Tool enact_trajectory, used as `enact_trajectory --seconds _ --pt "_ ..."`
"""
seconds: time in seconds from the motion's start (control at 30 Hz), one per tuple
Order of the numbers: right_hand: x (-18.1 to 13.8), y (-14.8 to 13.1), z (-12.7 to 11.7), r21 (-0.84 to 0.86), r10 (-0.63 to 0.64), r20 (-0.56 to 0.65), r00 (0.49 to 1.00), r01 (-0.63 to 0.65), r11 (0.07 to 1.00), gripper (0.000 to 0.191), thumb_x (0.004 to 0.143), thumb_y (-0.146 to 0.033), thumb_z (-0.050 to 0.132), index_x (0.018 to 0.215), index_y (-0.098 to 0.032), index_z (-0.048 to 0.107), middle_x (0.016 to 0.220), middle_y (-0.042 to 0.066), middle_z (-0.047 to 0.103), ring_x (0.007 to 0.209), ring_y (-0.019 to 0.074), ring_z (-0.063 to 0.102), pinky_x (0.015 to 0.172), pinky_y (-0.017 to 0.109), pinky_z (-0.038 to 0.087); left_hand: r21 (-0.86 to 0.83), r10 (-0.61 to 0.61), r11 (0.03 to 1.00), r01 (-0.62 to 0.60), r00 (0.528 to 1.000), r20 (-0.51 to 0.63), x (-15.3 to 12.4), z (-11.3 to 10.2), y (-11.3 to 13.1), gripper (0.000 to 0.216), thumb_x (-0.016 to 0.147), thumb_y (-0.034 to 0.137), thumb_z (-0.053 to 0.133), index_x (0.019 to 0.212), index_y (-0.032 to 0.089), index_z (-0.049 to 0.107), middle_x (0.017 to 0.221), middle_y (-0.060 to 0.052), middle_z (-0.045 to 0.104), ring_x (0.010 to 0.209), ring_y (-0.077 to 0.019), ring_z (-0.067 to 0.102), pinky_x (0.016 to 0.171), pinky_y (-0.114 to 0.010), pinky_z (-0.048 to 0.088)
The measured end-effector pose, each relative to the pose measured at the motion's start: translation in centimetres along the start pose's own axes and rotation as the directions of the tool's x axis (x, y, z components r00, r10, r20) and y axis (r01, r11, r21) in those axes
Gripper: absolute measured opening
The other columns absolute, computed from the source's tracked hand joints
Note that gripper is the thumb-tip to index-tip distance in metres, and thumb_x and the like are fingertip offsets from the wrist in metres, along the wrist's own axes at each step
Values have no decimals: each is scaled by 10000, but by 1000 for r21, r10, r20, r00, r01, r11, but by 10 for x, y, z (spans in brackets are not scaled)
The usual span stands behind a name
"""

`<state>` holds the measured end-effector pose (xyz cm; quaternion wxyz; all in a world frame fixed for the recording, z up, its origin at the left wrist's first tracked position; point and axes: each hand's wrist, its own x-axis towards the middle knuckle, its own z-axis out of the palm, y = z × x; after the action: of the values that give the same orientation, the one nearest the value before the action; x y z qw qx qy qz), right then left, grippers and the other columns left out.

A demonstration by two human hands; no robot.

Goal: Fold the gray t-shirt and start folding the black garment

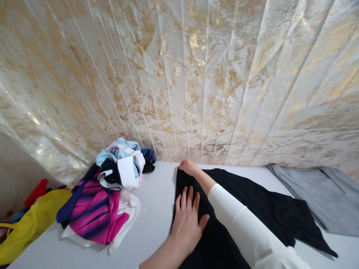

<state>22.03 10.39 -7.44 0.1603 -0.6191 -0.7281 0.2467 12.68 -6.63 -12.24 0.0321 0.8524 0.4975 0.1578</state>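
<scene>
A black garment (249, 198) lies spread on the white table surface (157, 209); its lower part runs out of the bottom of the view. My left hand (186, 220) rests flat on its left side, fingers spread. Farther back, my right hand (189, 167) pinches the garment's far left corner between thumb and fingers, close to the curtain. The white-sleeved right arm crosses over the black cloth and hides part of it. From the frame I cannot tell whether the garment is a top or trousers.
To the left sits a heap of crumpled clothes, with a pink and navy garment (94, 211) and a light blue one (119, 147). Grey folded cloth (333, 198) lies at the right. Behind hangs a white and gold curtain (193, 82). A yellow bag (36, 220) stands at far left.
</scene>
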Motion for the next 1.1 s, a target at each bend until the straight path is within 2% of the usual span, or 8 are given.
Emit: enact_trajectory --seconds 0.17,0.27,0.37,0.5,0.63,0.77,0.9,1.1 --pt "0 14 11 72 -40 -66 997 45 996 126 894 -206 548 961 -165 646 902 26 705 840 135 645 753 249 466 -15 -51 999 51 998 -34 -1 8 0 788 896 613 393 1504 150 203 1552 -182 161 1422 -398 120 1047 -614 310" --pt "-3 15 18 76 -72 -119 990 81 994 138 881 -187 530 963 -194 641 910 23 710 847 145 644 727 235 432 -60 -128 990 126 991 -41 -4 7 -2 787 935 553 347 1515 99 72 1554 -197 103 1431 -354 114 1064 -574 323" --pt "-8 14 20 59 -111 -150 983 121 991 150 879 -184 517 972 -208 632 932 31 700 879 165 635 746 253 411 -136 -182 974 182 983 10 -2 3 -11 627 985 400 247 1503 71 120 1543 -173 199 1424 -272 209 1103 -470 327" --pt "-17 14 8 55 -178 -131 975 186 981 193 870 -178 532 1045 -223 601 987 7 687 847 131 629 757 231 411 -129 -223 965 227 974 49 16 -3 -33 563 906 140 293 1465 82 276 1500 -145 338 1376 -223 341 1112 -377 333" --pt "-40 26 -17 18 -174 -140 975 178 984 291 866 -158 524 1151 -219 534 1048 5 663 806 103 618 763 219 418 8 -139 990 139 990 -12 39 -5 -54 570 846 51 312 1409 87 393 1472 -146 391 1340 -247 395 1083 -425 357" --pt "-85 50 -33 -93 -57 -146 988 44 995 166 827 -147 558 988 -166 594 897 48 656 805 159 614 708 254 402 70 -13 997 17 999 -48 50 -6 -65 460 936 145 303 1362 74 459 1447 -150 427 1339 -252 396 1072 -419 360" --pt "-131 67 -35 -245 55 -135 989 -87 966 120 826 -279 614 872 -169 611 887 69 644 837 207 614 663 272 383 91 33 996 -26 997 -74 54 -4 -72 441 962 175 295 1356 87 471 1440 -143 436 1342 -238 397 1064 -417 363" --pt "-159 66 -40 -369 99 -59 993 -114 922 82 802 -245 625 745 -191 598 903 56 651 910 223 602 663 267 372 73 104 993 -98 991 -85 55 2 -77 464 943 129 311 1391 109 430 1462 -127 402 1358 -220 372 1060 -431 348"
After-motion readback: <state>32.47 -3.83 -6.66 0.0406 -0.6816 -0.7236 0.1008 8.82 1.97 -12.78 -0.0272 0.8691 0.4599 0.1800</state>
